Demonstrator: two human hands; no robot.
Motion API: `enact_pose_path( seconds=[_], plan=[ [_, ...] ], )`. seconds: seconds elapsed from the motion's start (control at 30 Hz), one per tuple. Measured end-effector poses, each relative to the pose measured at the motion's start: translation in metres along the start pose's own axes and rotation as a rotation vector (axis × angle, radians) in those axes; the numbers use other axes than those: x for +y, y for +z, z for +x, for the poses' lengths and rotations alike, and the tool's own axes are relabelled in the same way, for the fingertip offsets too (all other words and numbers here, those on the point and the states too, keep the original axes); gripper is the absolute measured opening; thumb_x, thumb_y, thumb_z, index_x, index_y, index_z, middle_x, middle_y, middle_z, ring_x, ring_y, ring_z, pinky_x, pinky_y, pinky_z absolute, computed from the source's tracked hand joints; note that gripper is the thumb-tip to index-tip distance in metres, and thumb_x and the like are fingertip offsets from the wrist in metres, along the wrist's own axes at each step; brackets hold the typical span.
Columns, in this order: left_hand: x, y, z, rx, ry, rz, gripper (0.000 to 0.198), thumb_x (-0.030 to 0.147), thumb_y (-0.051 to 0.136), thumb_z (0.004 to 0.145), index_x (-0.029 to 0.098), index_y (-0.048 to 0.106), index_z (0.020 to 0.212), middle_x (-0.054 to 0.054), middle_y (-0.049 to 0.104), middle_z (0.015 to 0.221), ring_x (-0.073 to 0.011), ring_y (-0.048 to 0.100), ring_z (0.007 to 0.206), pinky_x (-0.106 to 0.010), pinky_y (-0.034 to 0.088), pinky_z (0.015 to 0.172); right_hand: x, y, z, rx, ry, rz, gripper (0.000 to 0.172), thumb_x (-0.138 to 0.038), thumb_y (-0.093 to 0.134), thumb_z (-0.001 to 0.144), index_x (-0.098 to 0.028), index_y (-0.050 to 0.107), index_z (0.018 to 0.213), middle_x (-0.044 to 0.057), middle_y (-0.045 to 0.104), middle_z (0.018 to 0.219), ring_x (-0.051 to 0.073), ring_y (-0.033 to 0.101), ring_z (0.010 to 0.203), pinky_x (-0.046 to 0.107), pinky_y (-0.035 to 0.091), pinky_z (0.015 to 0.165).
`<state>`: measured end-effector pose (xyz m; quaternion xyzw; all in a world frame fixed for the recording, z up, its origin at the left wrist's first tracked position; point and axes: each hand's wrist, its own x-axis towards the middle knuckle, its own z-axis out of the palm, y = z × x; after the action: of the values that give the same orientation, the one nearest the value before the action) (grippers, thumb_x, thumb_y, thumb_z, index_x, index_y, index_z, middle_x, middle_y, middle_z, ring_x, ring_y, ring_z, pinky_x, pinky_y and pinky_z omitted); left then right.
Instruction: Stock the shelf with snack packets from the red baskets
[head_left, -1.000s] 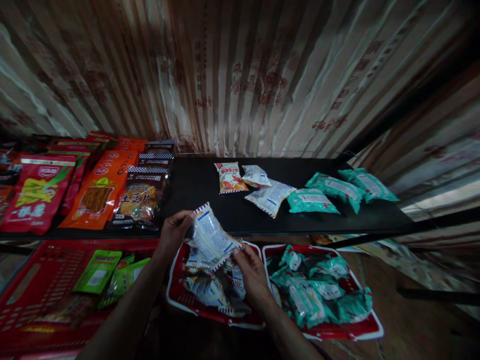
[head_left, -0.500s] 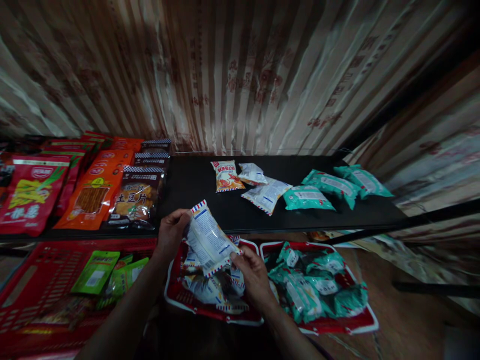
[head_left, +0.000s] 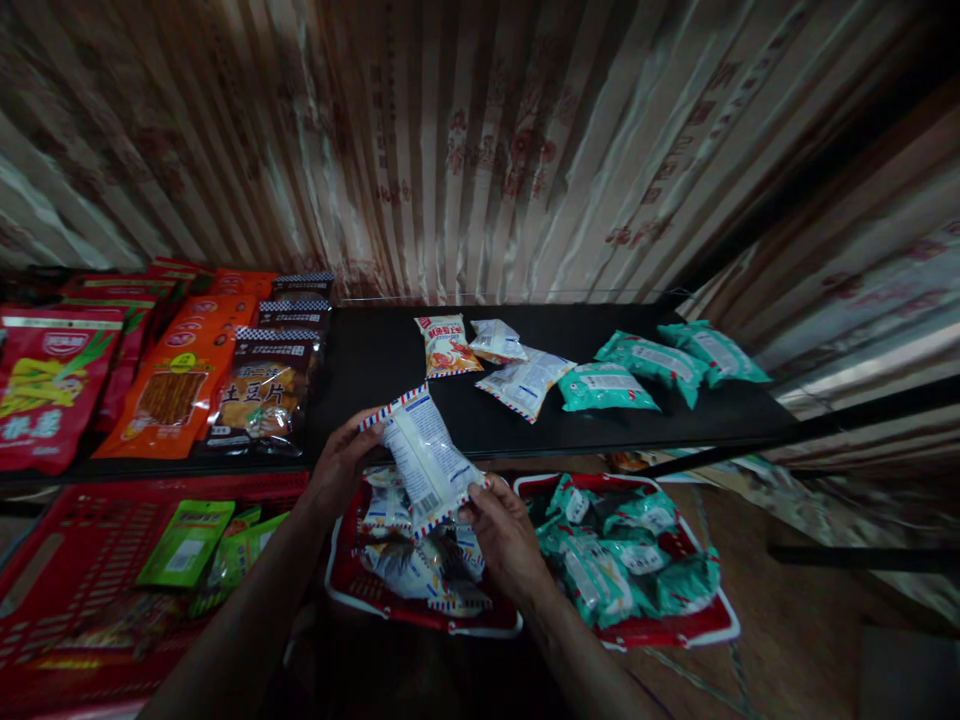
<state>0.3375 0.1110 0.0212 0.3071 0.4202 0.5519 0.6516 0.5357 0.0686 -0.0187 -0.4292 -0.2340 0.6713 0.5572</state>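
Observation:
A white snack bag [head_left: 429, 458] with a red and blue striped edge is held in the air, its printed back facing up. My left hand [head_left: 346, 455] pinches its upper left corner, and my right hand [head_left: 504, 522] grips the lower right corner. Beneath it, a red basket [head_left: 480, 622] with a white rim contains several similar white bags. On the black shelf [head_left: 375, 365] beyond lie a white and orange bag [head_left: 446, 345], two white bags [head_left: 527, 380] and several teal bags [head_left: 609, 387].
Red, orange and dark snack packs [head_left: 262, 390] cover the shelf's left end. Below are a red crate [head_left: 45, 560] with green packs [head_left: 187, 543] and, at right, a basket [head_left: 697, 635] of teal bags. Black metal bars [head_left: 862, 425] cross the right side.
The held bag has turned slightly and its striped top edge now shows more fully. Both hands still hold it. The whole view has shifted a little.

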Motion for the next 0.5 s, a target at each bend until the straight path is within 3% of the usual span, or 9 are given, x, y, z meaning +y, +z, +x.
enact_pose_path(
  seconds=[0.17, 0.27, 0.5],
  plan=[
    [0.001, 0.001, -0.004, -0.136, -0.056, -0.068, 0.03, 0.032, 0.073, 0.067, 0.017, 0.066, 0.091, -0.002, 0.066, 0.075, -0.0148, 0.061, 0.069, -0.025, 0.048, 0.065, -0.007, 0.005, 0.001, 0.051, 0.061, 0.082, 0.025, -0.029, 0.085, 0.053, -0.02, 0.065, 0.064, -0.003, 0.068, 0.068, 0.01, 0.06, 0.058, 0.018, 0.051, 0.052],
    [-0.003, 0.002, -0.006, -0.207, -0.102, -0.058, 0.037, 0.032, 0.072, 0.069, 0.019, 0.063, 0.102, -0.004, 0.066, 0.085, -0.0151, 0.062, 0.075, -0.025, 0.048, 0.066, -0.009, 0.007, 0.001, 0.069, 0.09, 0.11, 0.026, -0.028, 0.086, 0.05, -0.02, 0.066, 0.064, -0.004, 0.067, 0.066, 0.009, 0.06, 0.057, 0.018, 0.053, 0.053],
    [-0.016, 0.007, -0.005, -0.148, -0.119, -0.065, 0.039, 0.035, 0.076, 0.066, 0.019, 0.064, 0.099, -0.004, 0.069, 0.088, -0.012, 0.061, 0.065, -0.021, 0.046, 0.055, -0.007, 0.008, 0.001, -0.004, 0.074, 0.066, 0.023, -0.031, 0.085, 0.055, -0.019, 0.068, 0.065, -0.004, 0.067, 0.069, 0.007, 0.059, 0.06, 0.015, 0.051, 0.054]
  ],
)
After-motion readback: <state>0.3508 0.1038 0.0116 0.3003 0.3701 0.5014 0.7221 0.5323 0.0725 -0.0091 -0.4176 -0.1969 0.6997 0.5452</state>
